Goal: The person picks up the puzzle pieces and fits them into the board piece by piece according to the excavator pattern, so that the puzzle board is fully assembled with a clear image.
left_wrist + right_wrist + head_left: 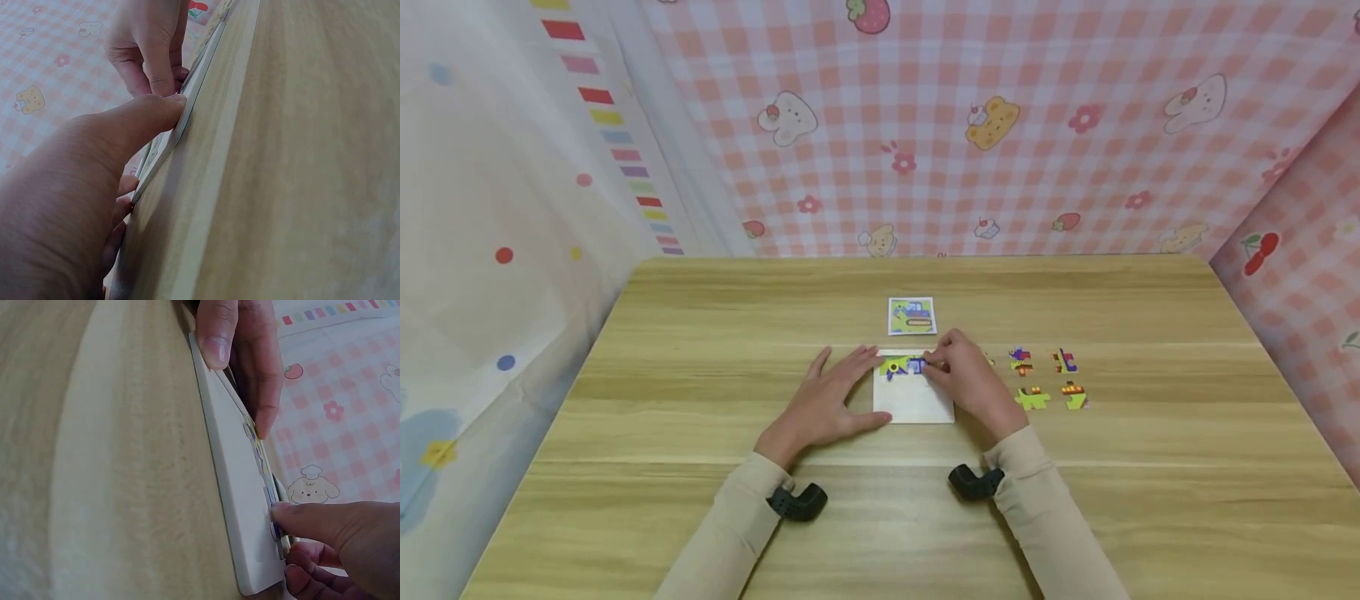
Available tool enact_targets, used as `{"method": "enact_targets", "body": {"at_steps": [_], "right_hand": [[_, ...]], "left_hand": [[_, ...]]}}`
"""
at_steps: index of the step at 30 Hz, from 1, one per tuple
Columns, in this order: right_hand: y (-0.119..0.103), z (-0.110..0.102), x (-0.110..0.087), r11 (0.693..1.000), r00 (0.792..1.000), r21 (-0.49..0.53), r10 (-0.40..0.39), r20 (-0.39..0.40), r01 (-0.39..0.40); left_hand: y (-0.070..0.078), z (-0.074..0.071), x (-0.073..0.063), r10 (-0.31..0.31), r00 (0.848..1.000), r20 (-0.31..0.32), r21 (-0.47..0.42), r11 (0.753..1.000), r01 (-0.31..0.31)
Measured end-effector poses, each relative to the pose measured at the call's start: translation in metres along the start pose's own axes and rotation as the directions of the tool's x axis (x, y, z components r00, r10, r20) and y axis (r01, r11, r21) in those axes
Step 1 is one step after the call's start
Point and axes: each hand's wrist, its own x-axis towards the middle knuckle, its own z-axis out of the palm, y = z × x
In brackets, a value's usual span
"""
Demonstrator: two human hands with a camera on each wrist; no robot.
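Observation:
A white puzzle board (913, 404) lies flat on the table, with joined yellow-green and blue puzzle pieces (895, 366) along its far edge. My left hand (829, 402) rests over the board's left side, fingers extended to the far corner and thumb on the near left corner. At the far right of the board, my right hand (966, 375) pinches a puzzle piece between thumb and curled fingers; the fingers hide most of it. In the right wrist view, the right thumb (312, 520) lies right at the blue part of the picture.
Beyond the board lies a square picture card (912, 317) showing a digger. Several loose puzzle pieces (1032, 399) lie to the right of my right hand, one partly hidden behind it. A checked cloth (925, 192) hangs along the table's far edge.

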Motion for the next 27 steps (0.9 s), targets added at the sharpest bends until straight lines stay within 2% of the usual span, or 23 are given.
{"method": "enact_targets", "body": {"at_steps": [4,10,17,27], "right_hand": [[-0.0005,-0.0014,-0.0011,1.0,1.0,0.0,-0.002,0.023,0.002],[-0.0013,-0.0029,-0.0027,0.999,0.999,0.028,0.031,0.01,-0.032],[-0.0019,-0.0026,-0.0031,0.999,1.0,-0.03,0.02,0.002,-0.02],[-0.0061,-0.0024,-0.0038,0.996,1.0,-0.092,-0.006,-0.007,0.005]], "left_hand": [[-0.0002,0.0002,0.0006,-0.005,1.0,0.003,-0.002,1.0,0.005],[0.0005,-0.0002,-0.0001,-0.003,1.0,0.002,-0.007,1.0,0.003],[0.0023,-0.0027,0.0,0.012,1.0,-0.01,-0.008,1.0,-0.012],[0.0018,-0.0007,-0.0013,0.002,1.0,-0.012,-0.016,1.0,-0.002]]}}
